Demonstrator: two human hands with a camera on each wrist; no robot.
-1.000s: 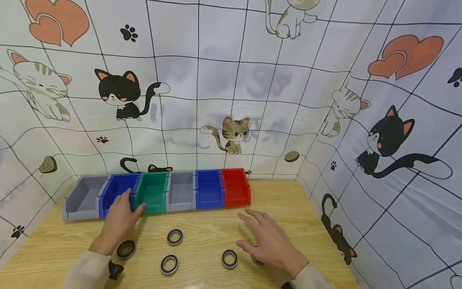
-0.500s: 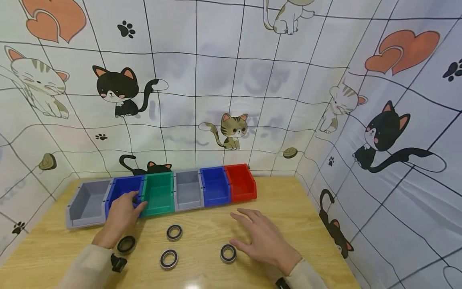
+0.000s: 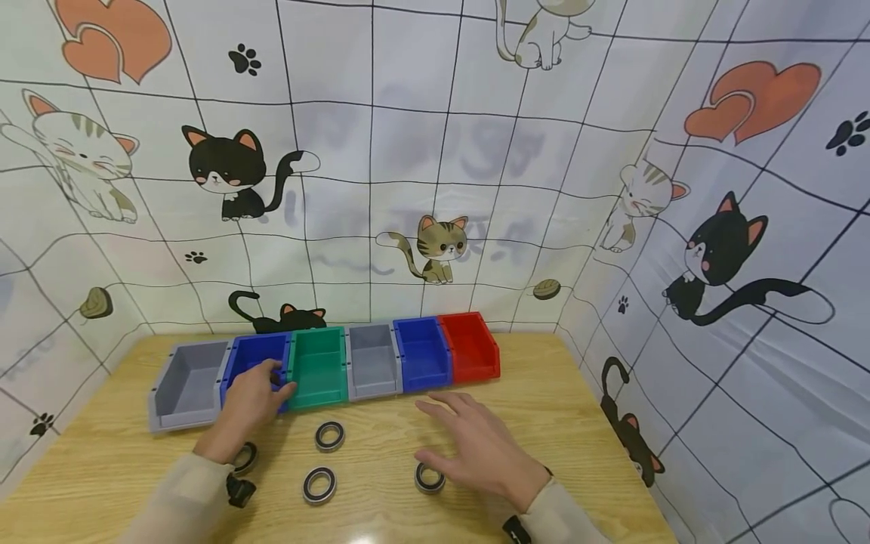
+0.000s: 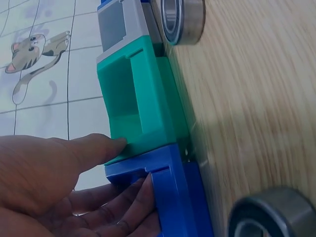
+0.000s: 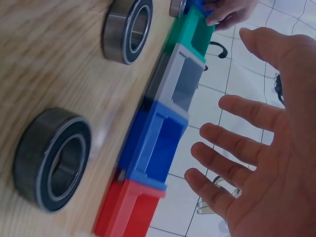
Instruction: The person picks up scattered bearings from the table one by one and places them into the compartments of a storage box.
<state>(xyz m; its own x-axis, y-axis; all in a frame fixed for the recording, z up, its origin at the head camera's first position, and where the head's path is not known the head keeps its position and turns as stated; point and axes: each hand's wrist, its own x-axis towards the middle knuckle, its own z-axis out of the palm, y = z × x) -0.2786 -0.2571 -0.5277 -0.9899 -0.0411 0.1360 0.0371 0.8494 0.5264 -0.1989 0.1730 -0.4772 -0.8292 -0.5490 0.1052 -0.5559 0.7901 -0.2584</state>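
Note:
My left hand grips the wall between a blue storage bin and a green storage bin. In the left wrist view its thumb lies over the green bin's edge, while the other fingers curl inside the blue one. Spread and relaxed, my right hand hovers above the table with an empty palm. A steel ball bearing with a black seal lies partly under that hand in the head view. Another bearing is partly hidden by my left forearm. Two more bearings lie between my hands.
The bins form one row, with a grey bin at the left end, then a second grey bin, a blue bin and a red bin to the right. Behind the wooden table hangs a cat-print sheet.
The whole row of bins has slid right, my left hand moving with it. My right hand has shifted left, partly covering a bearing. The loose bearings stay about where they were.

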